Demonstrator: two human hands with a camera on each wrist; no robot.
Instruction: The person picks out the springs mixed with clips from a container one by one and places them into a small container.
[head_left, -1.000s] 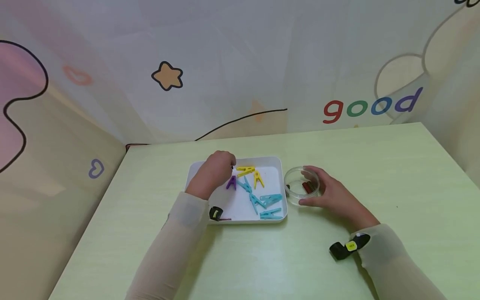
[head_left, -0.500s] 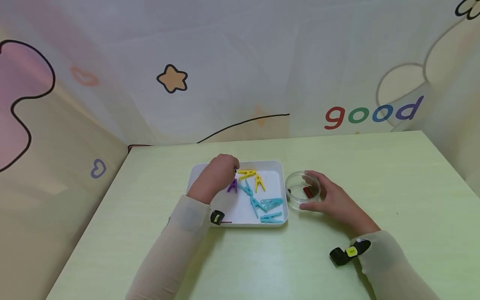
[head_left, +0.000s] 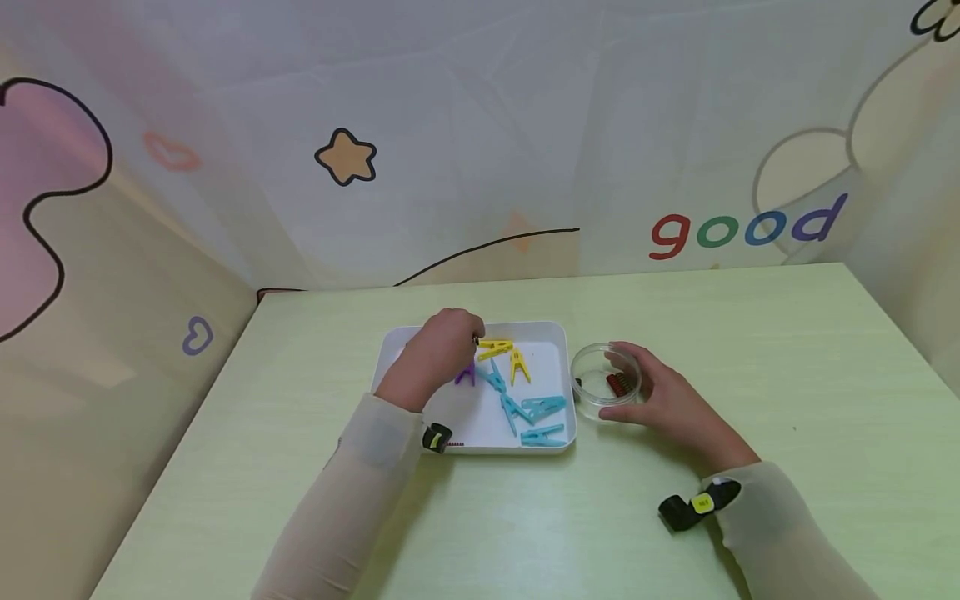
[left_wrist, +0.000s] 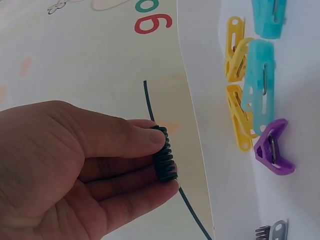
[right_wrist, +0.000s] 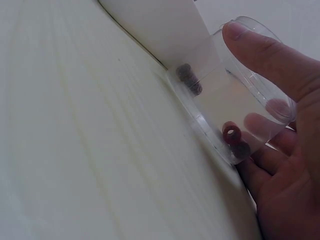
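My left hand [head_left: 435, 350] is over the back left part of the white tray [head_left: 468, 421]. Between its thumb and fingers it pinches a small dark green coil spring [left_wrist: 164, 157]. Yellow clothespins [head_left: 518, 365], a purple clothespin [left_wrist: 275, 150] and several light blue clothespins [head_left: 543, 407] lie in the tray near it. To the right, my right hand [head_left: 675, 400] grips a round clear plastic jar [right_wrist: 215, 102] with thumb and fingers on opposite sides. Inside the jar, a red coil spring [right_wrist: 231, 134] and other dark coils [right_wrist: 189, 79] lie on the bottom.
A thin reddish coil [head_left: 454, 444] shows at the tray's front edge, partly hidden by the left wrist camera [head_left: 437, 437]. A grey clip [left_wrist: 278, 231] appears low in the left wrist view. The jar stands close beside the tray's right wall on the pale green table [head_left: 525, 525].
My left hand has shifted slightly right over the tray and now covers more of the purple clothespin. The right hand and jar stay together in place; the head view has tilted a little.
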